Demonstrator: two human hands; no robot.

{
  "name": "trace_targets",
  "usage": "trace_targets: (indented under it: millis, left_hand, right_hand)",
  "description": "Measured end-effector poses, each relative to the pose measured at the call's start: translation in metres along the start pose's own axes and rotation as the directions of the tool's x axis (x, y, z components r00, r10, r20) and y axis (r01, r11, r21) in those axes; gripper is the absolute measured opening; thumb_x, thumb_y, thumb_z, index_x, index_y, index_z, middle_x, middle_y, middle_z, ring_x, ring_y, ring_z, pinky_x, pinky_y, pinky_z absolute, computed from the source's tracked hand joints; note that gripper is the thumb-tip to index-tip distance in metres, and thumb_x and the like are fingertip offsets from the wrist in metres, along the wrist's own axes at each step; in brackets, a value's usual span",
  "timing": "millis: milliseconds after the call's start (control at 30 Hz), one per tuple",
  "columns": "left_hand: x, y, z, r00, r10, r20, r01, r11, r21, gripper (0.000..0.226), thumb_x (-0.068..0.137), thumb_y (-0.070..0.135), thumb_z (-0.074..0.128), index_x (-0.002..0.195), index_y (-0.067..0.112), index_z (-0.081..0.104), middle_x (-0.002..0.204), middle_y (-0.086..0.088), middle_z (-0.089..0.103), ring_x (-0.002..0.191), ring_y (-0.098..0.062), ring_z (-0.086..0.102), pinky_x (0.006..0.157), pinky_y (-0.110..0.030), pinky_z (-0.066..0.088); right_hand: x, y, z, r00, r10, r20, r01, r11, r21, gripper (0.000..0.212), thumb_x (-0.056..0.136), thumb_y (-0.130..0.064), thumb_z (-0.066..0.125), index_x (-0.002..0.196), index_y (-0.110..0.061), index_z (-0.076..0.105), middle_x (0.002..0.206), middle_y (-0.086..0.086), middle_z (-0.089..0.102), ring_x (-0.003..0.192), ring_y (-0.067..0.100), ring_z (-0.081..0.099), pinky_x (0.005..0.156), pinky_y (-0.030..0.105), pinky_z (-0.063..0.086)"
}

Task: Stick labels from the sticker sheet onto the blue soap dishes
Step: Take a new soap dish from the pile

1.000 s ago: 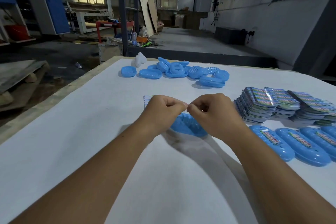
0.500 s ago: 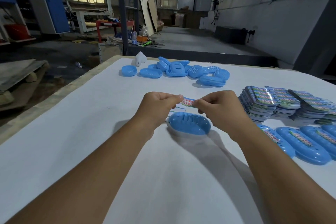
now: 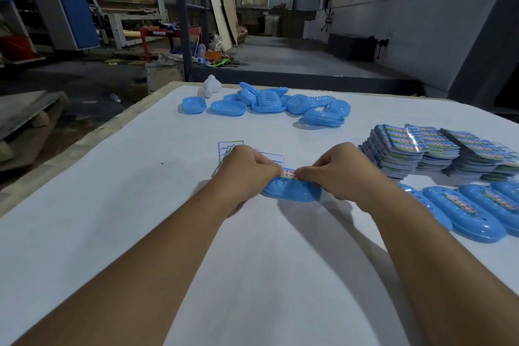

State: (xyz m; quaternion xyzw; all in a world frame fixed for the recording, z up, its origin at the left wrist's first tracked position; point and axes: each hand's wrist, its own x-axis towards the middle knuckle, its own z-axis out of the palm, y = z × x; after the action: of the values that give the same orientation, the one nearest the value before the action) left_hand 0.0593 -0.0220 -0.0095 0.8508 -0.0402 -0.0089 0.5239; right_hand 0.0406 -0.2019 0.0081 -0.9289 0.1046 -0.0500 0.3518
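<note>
A blue soap dish lies on the white table in front of me. A small colourful label is stretched over its top. My left hand pinches the label's left end and my right hand pinches its right end, both hands low over the dish. Behind my left hand lies a sticker sheet with empty white outlines. Whether the label touches the dish I cannot tell.
A pile of unlabelled blue soap dishes and a white object sit at the table's far edge. Stacks of sticker sheets stand at the right. Labelled dishes lie in a row at the right front. The table's left edge runs diagonally.
Both hands, first close together, pulled the label out between them, then lowered it onto the top of the blue dish. The sticker sheet behind the left hand has come into view.
</note>
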Motion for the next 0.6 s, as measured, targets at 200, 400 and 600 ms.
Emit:
trace_targets:
  millis: [200, 400, 600]
  left_hand:
    - [0.004, -0.003, 0.001, 1.000, 0.021, -0.015, -0.020, 0.997, 0.080, 0.019, 0.073, 0.024, 0.070, 0.065, 0.007, 0.072, 0.058, -0.004, 0.058, 0.058, -0.015, 0.051, 0.059, -0.029, 0.043]
    - [0.001, -0.004, 0.006, 0.993, 0.097, -0.069, -0.081, 0.976, 0.204, 0.018, 0.072, 0.025, 0.069, 0.070, 0.008, 0.074, 0.072, -0.012, 0.071, 0.063, -0.017, 0.057, 0.058, -0.031, 0.053]
    - [0.003, -0.004, 0.013, 0.965, 0.221, -0.144, -0.153, 0.914, 0.376, 0.021, 0.072, 0.040, 0.073, 0.068, 0.020, 0.068, 0.068, 0.007, 0.067, 0.071, -0.010, 0.061, 0.058, -0.022, 0.045]
  right_hand:
    - [0.002, 0.001, 0.003, 1.000, -0.009, -0.006, 0.009, 1.000, -0.023, 0.039, 0.069, -0.049, 0.082, 0.067, -0.010, 0.076, 0.049, -0.001, 0.055, 0.039, 0.013, 0.037, 0.047, 0.024, 0.034]
    - [0.000, 0.000, 0.007, 0.998, -0.027, -0.063, 0.020, 0.993, -0.116, 0.032, 0.067, -0.048, 0.082, 0.060, -0.019, 0.072, 0.050, -0.008, 0.061, 0.051, 0.013, 0.053, 0.049, 0.023, 0.036]
    - [-0.003, -0.003, 0.015, 0.978, -0.133, -0.159, 0.082, 0.953, -0.291, 0.037, 0.068, -0.057, 0.074, 0.060, -0.022, 0.067, 0.062, -0.006, 0.066, 0.067, 0.017, 0.064, 0.055, 0.026, 0.045]
